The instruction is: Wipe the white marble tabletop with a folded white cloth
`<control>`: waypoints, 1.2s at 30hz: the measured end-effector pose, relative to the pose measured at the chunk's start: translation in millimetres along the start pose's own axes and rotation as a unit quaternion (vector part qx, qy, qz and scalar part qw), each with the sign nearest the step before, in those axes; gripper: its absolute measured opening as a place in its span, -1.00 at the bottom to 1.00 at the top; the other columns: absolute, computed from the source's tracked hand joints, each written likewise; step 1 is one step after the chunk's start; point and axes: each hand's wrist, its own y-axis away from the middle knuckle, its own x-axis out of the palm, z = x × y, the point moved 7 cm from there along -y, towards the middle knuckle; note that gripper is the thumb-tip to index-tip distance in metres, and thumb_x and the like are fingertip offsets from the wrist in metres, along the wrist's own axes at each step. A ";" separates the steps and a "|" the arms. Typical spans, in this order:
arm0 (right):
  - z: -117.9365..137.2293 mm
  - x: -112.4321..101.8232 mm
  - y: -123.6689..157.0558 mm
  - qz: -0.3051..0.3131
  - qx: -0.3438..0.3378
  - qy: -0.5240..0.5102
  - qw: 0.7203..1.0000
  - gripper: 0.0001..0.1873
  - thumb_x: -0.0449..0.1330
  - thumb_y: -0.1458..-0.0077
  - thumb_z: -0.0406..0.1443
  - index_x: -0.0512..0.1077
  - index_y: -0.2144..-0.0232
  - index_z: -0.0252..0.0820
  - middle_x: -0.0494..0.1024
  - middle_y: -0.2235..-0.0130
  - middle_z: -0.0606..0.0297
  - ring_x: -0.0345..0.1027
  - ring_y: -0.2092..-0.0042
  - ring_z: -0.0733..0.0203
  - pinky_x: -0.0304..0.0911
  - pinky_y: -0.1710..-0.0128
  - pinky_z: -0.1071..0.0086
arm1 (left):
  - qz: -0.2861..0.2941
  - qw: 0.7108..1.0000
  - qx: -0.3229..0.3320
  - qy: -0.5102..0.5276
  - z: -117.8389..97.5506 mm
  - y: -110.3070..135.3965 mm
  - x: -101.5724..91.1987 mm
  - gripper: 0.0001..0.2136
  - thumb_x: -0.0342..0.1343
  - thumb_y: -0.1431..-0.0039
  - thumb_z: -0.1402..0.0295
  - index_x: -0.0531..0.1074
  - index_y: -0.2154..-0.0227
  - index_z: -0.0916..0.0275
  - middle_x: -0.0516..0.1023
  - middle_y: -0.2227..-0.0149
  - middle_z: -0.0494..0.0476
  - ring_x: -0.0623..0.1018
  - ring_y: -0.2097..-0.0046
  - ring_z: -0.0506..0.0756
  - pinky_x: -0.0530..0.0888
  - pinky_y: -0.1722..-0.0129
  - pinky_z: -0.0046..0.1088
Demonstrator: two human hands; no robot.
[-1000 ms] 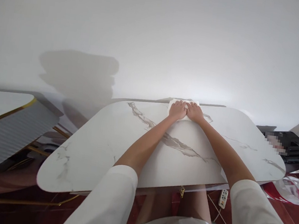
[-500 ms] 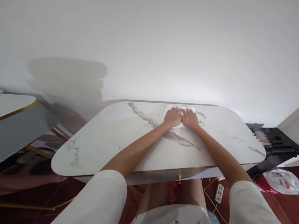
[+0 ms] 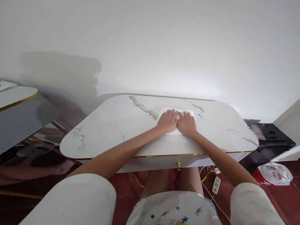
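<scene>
A folded white cloth or wipe lies flat on the white marble-patterned tabletop; its exact material I cannot make out. My left hand rests palm down on its left part, fingers stretched forward. Beside it, my right hand presses flat on the right part, the thumbs close together. Both hands cover most of the cloth, and its edges show around the fingertips. A small gold knob sits on the drawer front below the table's gold edge.
Behind the table rises a white wall. On the right stand a black case and a white-and-red plastic bag. A power strip with cables lies on the red floor. Another table is at left.
Both hands and the cloth have slid back toward me and slightly left over the tabletop. The view has shifted a little as well.
</scene>
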 end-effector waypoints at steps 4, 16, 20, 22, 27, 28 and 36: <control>14.6 -5.9 27.2 0.004 0.008 -0.009 1.000 -0.43 -0.16 -0.37 -0.26 0.14 -0.35 -0.30 0.17 -0.37 -0.01 -0.01 -0.38 -0.15 -0.02 -0.30 0.04 | 0.004 1.000 0.006 0.003 -0.4 25.9 -3.1 -0.56 -0.24 -0.35 0.38 0.24 -0.24 0.26 0.28 -0.31 0.27 0.25 -0.33 0.24 0.24 -0.28 -0.14; 29.7 -18.5 90.2 -0.003 -0.018 -0.038 0.999 -0.44 -0.12 -0.36 -0.27 0.17 -0.34 -0.28 0.18 -0.38 0.00 -0.01 -0.39 -0.14 -0.01 -0.31 0.03 | 0.052 0.997 -0.062 0.003 -31.0 91.2 -21.5 -0.50 -0.25 -0.36 0.35 0.16 -0.31 0.32 0.16 -0.38 0.31 0.16 -0.39 0.31 0.18 -0.32 -0.07; 13.3 -16.5 101.4 -0.006 -0.018 -0.029 0.999 -0.43 -0.14 -0.34 -0.28 0.16 -0.35 -0.24 0.18 -0.38 0.06 0.00 -0.39 -0.09 -0.01 -0.31 0.05 | 0.050 0.997 -0.054 0.007 -49.3 93.3 -17.7 -0.50 -0.21 -0.35 0.32 0.17 -0.30 0.29 0.17 -0.38 0.31 0.17 -0.38 0.33 0.17 -0.32 -0.05; 2.9 -14.5 101.2 0.005 -0.014 -0.020 1.000 -0.42 -0.14 -0.33 -0.29 0.16 -0.35 -0.21 0.17 -0.39 0.09 -0.01 -0.39 -0.08 -0.01 -0.31 0.06 | 0.041 0.998 -0.050 0.015 -55.7 87.5 -12.8 -0.51 -0.19 -0.34 0.31 0.20 -0.29 0.25 0.19 -0.37 0.31 0.17 -0.38 0.34 0.16 -0.31 -0.05; -22.7 -14.8 74.7 0.011 0.006 0.012 1.000 -0.43 -0.16 -0.33 -0.29 0.17 -0.34 -0.24 0.19 -0.38 0.04 0.00 -0.38 -0.11 0.02 -0.29 0.04 | 0.011 1.000 -0.017 0.020 -63.5 48.4 -4.6 -0.57 -0.18 -0.35 0.32 0.24 -0.23 0.20 0.27 -0.32 0.30 0.24 -0.32 0.33 0.21 -0.26 -0.05; -26.4 -15.1 65.7 0.008 0.003 0.014 1.000 -0.43 -0.17 -0.34 -0.29 0.17 -0.34 -0.25 0.20 -0.37 0.03 0.01 -0.37 -0.11 0.02 -0.28 0.05 | 0.009 1.000 -0.013 0.019 -62.7 38.1 -3.5 -0.59 -0.18 -0.35 0.33 0.26 -0.21 0.20 0.28 -0.30 0.29 0.26 -0.31 0.32 0.23 -0.25 -0.07; -42.9 -3.4 -8.3 0.017 -0.009 0.024 1.000 -0.42 -0.19 -0.34 -0.28 0.15 -0.34 -0.26 0.18 -0.37 0.04 -0.01 -0.36 -0.10 0.01 -0.29 0.07 | 0.002 0.999 -0.022 0.028 -35.1 -26.3 5.2 -0.63 -0.20 -0.35 0.37 0.31 -0.13 0.24 0.36 -0.20 0.31 0.30 -0.23 0.30 0.27 -0.21 -0.10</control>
